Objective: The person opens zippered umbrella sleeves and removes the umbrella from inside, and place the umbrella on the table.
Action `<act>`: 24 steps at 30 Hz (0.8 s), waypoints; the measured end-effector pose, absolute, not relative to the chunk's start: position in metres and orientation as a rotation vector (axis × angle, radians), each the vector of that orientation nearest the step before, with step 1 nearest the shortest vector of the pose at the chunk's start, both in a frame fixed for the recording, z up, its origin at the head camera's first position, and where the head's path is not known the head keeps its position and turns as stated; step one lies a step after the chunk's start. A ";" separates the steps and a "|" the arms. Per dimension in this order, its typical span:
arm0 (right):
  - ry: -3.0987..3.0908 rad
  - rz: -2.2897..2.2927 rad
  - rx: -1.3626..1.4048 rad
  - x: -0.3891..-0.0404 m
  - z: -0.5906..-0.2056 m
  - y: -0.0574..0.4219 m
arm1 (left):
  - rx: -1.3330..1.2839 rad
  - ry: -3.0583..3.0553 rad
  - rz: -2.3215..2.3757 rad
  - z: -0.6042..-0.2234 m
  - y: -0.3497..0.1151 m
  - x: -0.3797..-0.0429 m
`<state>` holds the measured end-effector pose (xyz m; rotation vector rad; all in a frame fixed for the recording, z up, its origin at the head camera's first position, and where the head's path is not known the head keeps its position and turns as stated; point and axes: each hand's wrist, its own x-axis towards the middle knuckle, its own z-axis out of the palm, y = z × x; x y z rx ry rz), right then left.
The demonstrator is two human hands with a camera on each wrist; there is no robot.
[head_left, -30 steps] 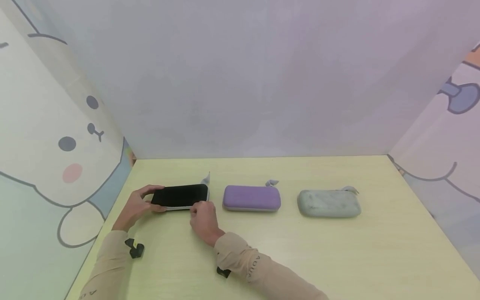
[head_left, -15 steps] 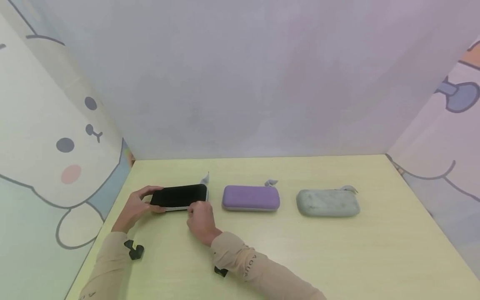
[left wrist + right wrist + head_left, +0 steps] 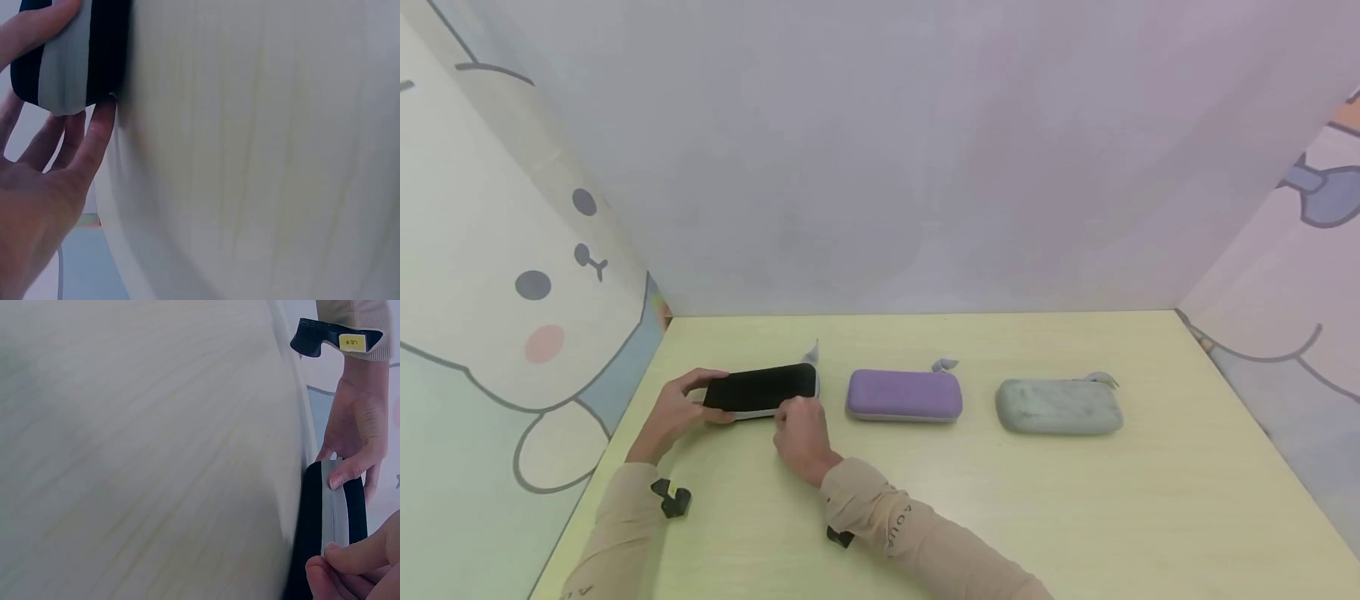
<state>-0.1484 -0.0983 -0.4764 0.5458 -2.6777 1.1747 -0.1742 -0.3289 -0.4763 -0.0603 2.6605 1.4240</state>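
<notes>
A black zip case [image 3: 760,387] with a pale grey zipper band [image 3: 334,512] lies at the table's left. My left hand [image 3: 668,415] grips its left end, thumb along the front band and fingers behind, as the left wrist view confirms. At the front right of the case, my right hand [image 3: 805,437] pinches thumb against curled forefinger on the zipper. The pull itself is hidden by those fingers. In the right wrist view, a thin zip line runs between the two thumbs, and the band looks closed there.
A purple case [image 3: 904,396] sits to the right on the pale yellow table [image 3: 1075,517], with a marbled grey-green case [image 3: 1060,407] farther right. Both have a pale ribbon-like tab behind. A grey wall [image 3: 910,167] rises at the back, cartoon-printed panels [image 3: 512,350] at the sides.
My right hand has slid slightly left along the front of the black case. My left hand keeps its hold on the left end, and the other cases stay put.
</notes>
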 end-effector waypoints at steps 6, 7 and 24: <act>-2.656 1.174 0.577 -0.152 -0.478 -0.099 | -0.085 2.667 1.428 -0.476 -0.325 -0.173; -2.653 1.171 0.579 -0.153 -0.479 -0.099 | -0.088 2.669 1.424 -0.477 -0.324 -0.173; -2.677 1.243 0.569 -0.159 -0.480 -0.095 | -0.086 2.762 1.334 -0.475 -0.316 -0.167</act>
